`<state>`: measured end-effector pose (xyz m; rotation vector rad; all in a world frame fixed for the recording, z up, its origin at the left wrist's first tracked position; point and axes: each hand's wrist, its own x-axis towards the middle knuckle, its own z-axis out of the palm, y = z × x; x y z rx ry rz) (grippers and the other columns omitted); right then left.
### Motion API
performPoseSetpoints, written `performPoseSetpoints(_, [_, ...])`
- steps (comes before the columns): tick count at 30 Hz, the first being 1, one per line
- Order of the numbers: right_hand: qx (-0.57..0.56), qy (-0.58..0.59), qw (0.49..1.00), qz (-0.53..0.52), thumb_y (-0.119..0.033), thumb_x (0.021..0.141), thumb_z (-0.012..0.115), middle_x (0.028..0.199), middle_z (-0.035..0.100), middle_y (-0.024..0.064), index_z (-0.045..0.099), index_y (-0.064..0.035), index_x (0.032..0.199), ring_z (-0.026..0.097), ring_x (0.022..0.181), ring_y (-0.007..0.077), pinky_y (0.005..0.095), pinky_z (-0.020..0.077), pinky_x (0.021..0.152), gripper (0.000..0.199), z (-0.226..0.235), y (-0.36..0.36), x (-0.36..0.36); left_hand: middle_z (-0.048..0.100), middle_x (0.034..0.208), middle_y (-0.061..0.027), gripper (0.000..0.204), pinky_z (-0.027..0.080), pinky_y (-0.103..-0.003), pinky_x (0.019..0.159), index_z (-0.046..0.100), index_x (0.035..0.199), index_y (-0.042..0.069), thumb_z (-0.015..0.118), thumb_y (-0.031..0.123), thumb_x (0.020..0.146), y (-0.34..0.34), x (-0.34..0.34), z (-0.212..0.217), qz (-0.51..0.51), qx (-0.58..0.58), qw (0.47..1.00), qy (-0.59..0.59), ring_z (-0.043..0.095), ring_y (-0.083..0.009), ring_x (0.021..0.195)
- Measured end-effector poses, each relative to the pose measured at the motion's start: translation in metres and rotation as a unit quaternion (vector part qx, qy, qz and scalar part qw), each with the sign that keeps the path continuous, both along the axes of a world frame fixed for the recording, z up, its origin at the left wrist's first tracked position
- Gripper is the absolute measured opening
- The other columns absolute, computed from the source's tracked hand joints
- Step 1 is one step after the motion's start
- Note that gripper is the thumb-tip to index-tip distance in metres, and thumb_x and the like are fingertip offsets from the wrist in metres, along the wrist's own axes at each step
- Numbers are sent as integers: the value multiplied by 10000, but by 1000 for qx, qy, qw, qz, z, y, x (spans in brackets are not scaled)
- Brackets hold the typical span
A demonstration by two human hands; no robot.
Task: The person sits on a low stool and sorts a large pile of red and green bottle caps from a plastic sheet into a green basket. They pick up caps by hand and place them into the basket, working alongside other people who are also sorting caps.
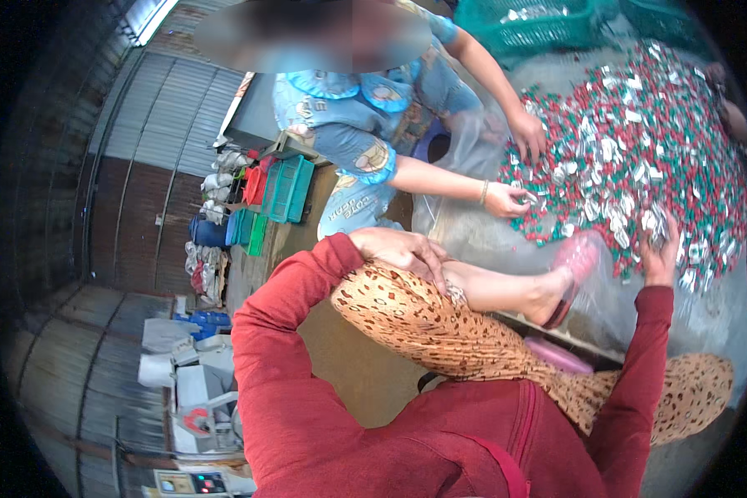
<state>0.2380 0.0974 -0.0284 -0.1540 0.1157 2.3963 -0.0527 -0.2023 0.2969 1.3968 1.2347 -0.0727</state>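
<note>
Red-green-silver small pieces [631, 141] heaped on clear plastic sheet [473, 232], spread wide, bulk judged unsorted. Right hand [660, 253] reached into heap edge, fingers curled among pieces; grip cannot be told. Left hand [402, 249] rested empty on knee. Co-worker's hands [506, 199] picking at far side; green baskets [548, 21] seen beyond.

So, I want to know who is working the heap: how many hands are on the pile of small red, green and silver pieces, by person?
Camera wearer's right hand: 1
Co-worker's hands: 2
Total: 3 on the pile
</note>
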Motion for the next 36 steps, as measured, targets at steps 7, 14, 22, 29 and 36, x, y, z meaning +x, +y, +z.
performPoseSetpoints(7, [20,37,999,-16,-143,894,519,1183,522,200,514,-41,1172,555,1000,364,391,595,644,296,8,3,20,614,973,-111,318,281,-373,981,651,1082,80,494,150,815,9,12,-6,-13,-27,998,48,527,-235,977])
performPoseSetpoints(14, [63,-32,996,-55,-94,867,541,1248,493,172,450,-51,1272,553,1023,306,335,553,713,417,32,10,46,631,968,-144,302,401,-358,908,622,1054,0,602,228,857,86,37,-15,-99,56,993,12,576,-247,935])
performPoseSetpoints(22, [124,-38,989,-70,-51,867,509,1285,476,153,345,-70,1363,549,1026,295,286,539,656,523,91,-7,69,657,836,-39,242,455,-266,707,639,919,-6,595,228,872,147,119,-101,-1,24,991,-129,568,-97,826])
performPoseSetpoints(29, [110,-117,986,-48,-109,808,571,1157,532,134,382,-93,1329,595,934,260,218,518,521,554,72,-24,72,635,858,-102,192,460,-307,722,614,937,21,596,197,862,132,59,-174,149,133,978,66,592,-163,814])
performPoseSetpoints(36, [101,-159,982,-26,-110,784,589,1117,524,124,336,-94,1365,589,882,248,202,471,444,633,74,-29,64,521,1022,-163,550,462,-395,744,427,1201,53,699,114,726,169,36,-222,-28,310,905,290,561,-360,923])
